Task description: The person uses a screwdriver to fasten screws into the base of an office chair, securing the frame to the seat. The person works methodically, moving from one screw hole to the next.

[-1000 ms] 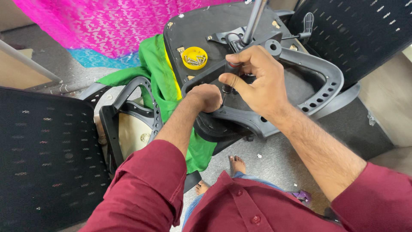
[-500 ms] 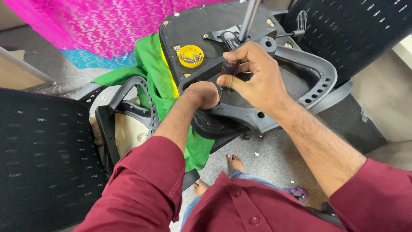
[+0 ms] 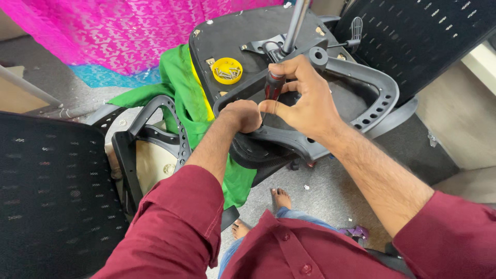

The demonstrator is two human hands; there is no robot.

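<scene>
Screwdriver (image 3: 274,85) with a dark red-and-black handle stands nearly upright between the person's two hands, its tip pointing down toward the black plastic armrest frame (image 3: 361,77) of an overturned office chair. Right hand (image 3: 305,101) is the grip on it: thumb and fingers curl round the handle, grasping it from the side. Left hand (image 3: 243,114) sits just beside and below, clenched into a fist against the frame's lower edge; whether it holds anything I cannot tell. The frame rests on the upturned black seat base (image 3: 232,31), from which a metal gas-lift column (image 3: 295,20) rises. On that base, near the screwdriver, lies a yellow lid (image 3: 227,71) holding loose screws. Green cloth (image 3: 183,98) drapes beside the seat, with pink patterned fabric (image 3: 113,31) behind it. Black mesh chair backs (image 3: 46,196) flank the scene. Bare feet (image 3: 281,197) rest on the grey floor (image 3: 336,191) below.
</scene>
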